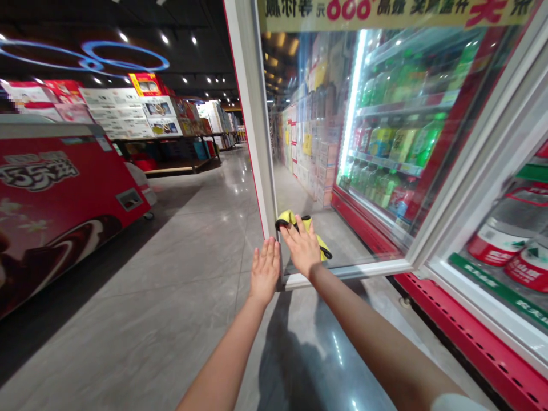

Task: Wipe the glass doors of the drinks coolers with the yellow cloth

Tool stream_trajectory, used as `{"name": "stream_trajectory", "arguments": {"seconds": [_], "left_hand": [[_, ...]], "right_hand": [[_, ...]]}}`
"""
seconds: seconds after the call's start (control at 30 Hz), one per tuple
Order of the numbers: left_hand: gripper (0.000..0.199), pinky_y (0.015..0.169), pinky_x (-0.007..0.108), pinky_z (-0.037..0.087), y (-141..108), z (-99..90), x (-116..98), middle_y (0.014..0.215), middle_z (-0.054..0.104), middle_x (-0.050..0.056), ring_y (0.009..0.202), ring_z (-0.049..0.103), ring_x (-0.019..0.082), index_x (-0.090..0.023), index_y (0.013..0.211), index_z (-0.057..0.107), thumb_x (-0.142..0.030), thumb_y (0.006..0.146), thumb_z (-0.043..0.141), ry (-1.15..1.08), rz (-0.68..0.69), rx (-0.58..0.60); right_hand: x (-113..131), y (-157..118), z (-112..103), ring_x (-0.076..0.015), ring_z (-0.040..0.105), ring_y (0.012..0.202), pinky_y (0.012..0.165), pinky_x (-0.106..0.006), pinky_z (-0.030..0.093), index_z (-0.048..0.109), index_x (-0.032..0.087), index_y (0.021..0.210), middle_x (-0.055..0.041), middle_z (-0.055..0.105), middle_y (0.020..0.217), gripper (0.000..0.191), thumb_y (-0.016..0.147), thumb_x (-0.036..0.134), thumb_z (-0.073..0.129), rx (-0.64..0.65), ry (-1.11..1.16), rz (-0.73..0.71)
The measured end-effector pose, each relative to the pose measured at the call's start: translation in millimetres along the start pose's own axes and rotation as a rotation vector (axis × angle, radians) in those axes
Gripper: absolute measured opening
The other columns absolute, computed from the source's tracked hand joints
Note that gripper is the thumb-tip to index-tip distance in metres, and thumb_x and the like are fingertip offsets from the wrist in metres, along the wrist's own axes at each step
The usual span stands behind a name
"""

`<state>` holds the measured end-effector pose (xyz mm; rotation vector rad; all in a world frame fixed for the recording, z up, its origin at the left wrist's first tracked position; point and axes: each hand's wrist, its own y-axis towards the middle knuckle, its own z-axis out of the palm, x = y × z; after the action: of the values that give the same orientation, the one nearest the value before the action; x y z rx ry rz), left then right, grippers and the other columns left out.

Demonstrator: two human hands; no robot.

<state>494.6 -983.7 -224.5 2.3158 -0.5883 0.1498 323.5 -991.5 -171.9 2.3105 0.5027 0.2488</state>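
Observation:
A glass door (299,171) with a white frame stands swung open from a drinks fridge. My right hand (303,246) lies flat over a yellow cloth (324,246) with black edging, pressing it against the lower left corner of the glass. The fingers are stretched, and part of the cloth is hidden beneath them. Just left of it, my left hand (265,268) rests against the outer edge of the door frame (252,120), fingers extended and close to each other, with nothing held.
A red chest freezer (85,188) stands at the left. Behind it, stacked boxes (124,111) sit on a low display table. Large water bottles (500,222) stand in the fridge at the right, above its red base (462,337). Grey floor tiles (171,274) run between.

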Motion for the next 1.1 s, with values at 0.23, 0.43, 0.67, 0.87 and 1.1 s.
{"name": "stream_trajectory", "arguments": {"seconds": [0.23, 0.43, 0.67, 0.87, 1.1], "left_hand": [[0.085, 0.124, 0.06, 0.022, 0, 2.8, -3, 0.164, 0.02, 0.022, 0.155, 0.018, 0.026, -0.013, 0.162, 0.001, -0.003, 0.09, 0.045, 0.016, -0.025, 0.0], [0.085, 0.125, 0.058, 0.024, 4, 2.7, -4, 0.164, 0.021, 0.021, 0.155, 0.02, 0.026, -0.014, 0.162, -0.001, -0.003, 0.09, 0.045, 0.043, -0.048, -0.019], [0.093, 0.125, 0.056, 0.026, 1, 0.7, -4, 0.164, 0.022, 0.022, 0.155, 0.023, 0.026, -0.013, 0.158, -0.015, -0.007, 0.091, 0.049, 0.084, -0.044, -0.046], [0.097, 0.128, 0.051, 0.015, 14, -23.5, -12, 0.166, 0.019, 0.021, 0.157, 0.012, 0.029, -0.009, 0.162, 0.004, -0.035, 0.09, 0.063, 0.03, 0.006, -0.023], [0.091, 0.128, 0.056, 0.011, 93, -58.0, -67, 0.168, 0.001, 0.021, 0.157, 0.0, 0.031, -0.01, 0.161, -0.01, -0.033, 0.098, 0.051, -0.071, -0.028, -0.232]], "right_hand": [[1, 13, -12, -0.0298, 0.023, 0.156, 0.123, -0.064, 0.022, 0.045, 0.025, 0.154, -0.0066, 0.044, 0.16, 0.061, 0.096, 0.008, 0.044, -0.02, 0.014, 0.008], [0, 29, -26, -0.032, 0.018, 0.157, 0.124, -0.066, 0.018, 0.044, 0.024, 0.154, -0.0081, 0.047, 0.159, 0.066, 0.091, 0.005, 0.046, -0.122, 0.019, 0.129], [-16, 11, -19, -0.0306, 0.024, 0.156, 0.123, -0.065, 0.022, 0.05, 0.027, 0.151, -0.0086, 0.048, 0.158, 0.064, 0.091, 0.004, 0.045, -0.062, 0.007, -0.008], [-50, 7, -27, -0.0384, 0.022, 0.155, 0.116, -0.067, 0.032, 0.049, 0.02, 0.151, -0.0147, 0.051, 0.154, 0.064, 0.089, 0.003, 0.043, -0.269, -0.04, 0.333], [-67, -4, -28, -0.0354, 0.024, 0.155, 0.118, -0.066, 0.031, 0.047, 0.026, 0.153, -0.0089, 0.053, 0.154, 0.063, 0.092, 0.007, 0.043, -0.157, 0.016, 0.187]]}}
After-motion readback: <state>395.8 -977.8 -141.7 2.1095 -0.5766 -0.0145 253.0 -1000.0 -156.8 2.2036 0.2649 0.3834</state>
